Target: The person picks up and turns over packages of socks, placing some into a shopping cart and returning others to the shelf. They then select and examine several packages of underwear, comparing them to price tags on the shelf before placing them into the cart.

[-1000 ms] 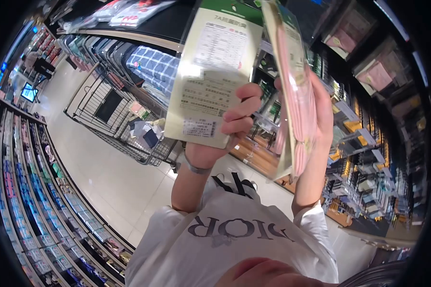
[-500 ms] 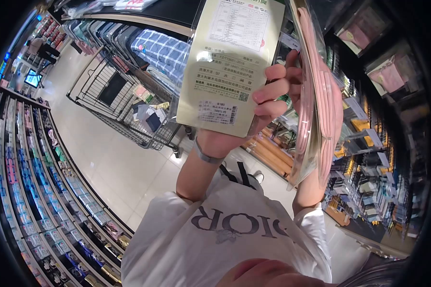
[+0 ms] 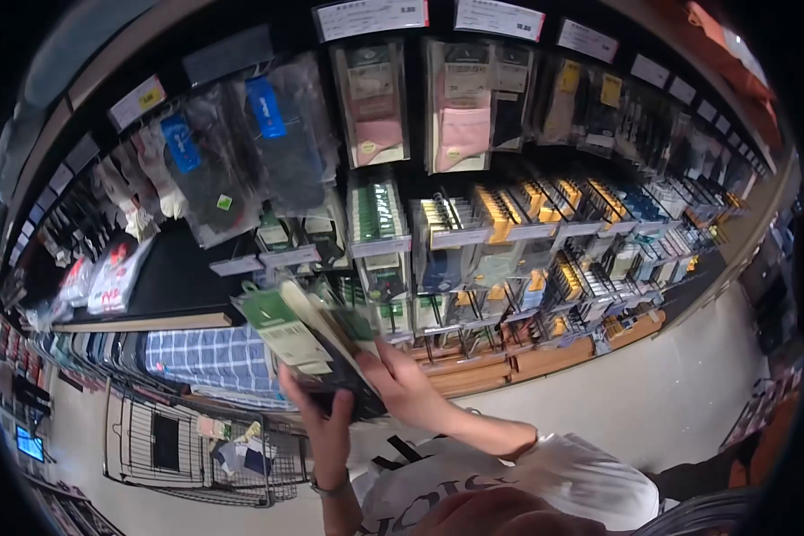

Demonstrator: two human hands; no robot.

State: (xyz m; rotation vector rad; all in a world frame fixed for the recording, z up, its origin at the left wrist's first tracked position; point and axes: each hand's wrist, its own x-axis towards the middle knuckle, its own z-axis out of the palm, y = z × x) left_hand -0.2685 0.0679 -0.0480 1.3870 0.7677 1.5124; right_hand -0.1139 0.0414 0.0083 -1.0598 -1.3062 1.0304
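Observation:
My left hand, with a bracelet on its wrist, and my right hand are closed together on a small stack of flat packets. The packets have green headers and a cream label side facing up. They are held low in the view, in front of a wall of hanging sock packets. A dark item lies under the stack between my palms; what it is cannot be made out. My white printed shirt shows at the bottom.
Pink packets and dark ones hang on hooks above rows of small boxed goods. A wire shopping cart stands at lower left beside blue plaid fabric. Pale floor lies to the right.
The view swung up from the aisle floor to the shelf wall. My hands, which held one packet each close to the camera, came down and brought the packets together into one stack.

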